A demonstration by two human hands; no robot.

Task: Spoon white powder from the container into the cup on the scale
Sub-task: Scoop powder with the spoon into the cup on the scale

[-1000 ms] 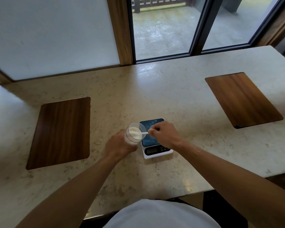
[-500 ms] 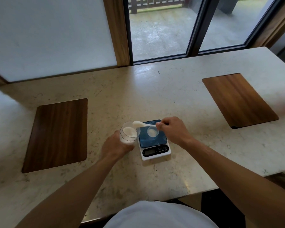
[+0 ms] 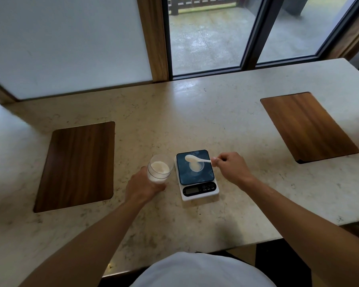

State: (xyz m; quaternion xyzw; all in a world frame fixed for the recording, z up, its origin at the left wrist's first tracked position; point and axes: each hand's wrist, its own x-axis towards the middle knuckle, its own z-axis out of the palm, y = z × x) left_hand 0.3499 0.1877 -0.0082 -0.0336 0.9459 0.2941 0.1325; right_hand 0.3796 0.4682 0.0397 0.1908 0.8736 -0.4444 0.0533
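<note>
Powder [image 3: 159, 167] fills the clear container [image 3: 160, 170], which our left hand [image 3: 142, 187] grips with closed fingers just left of the kitchen scale [image 3: 197, 175]. Our right hand [image 3: 230, 168], at the right of the scale, pinches the handle of the white spoon [image 3: 196, 159]. We see its bowl over the small cup [image 3: 196, 166] that stands on the scale's dark platform, on the stone counter [image 3: 195, 112].

The spoon [image 3: 196, 159] has moved from container [image 3: 159, 170] to cup [image 3: 196, 166].
</note>
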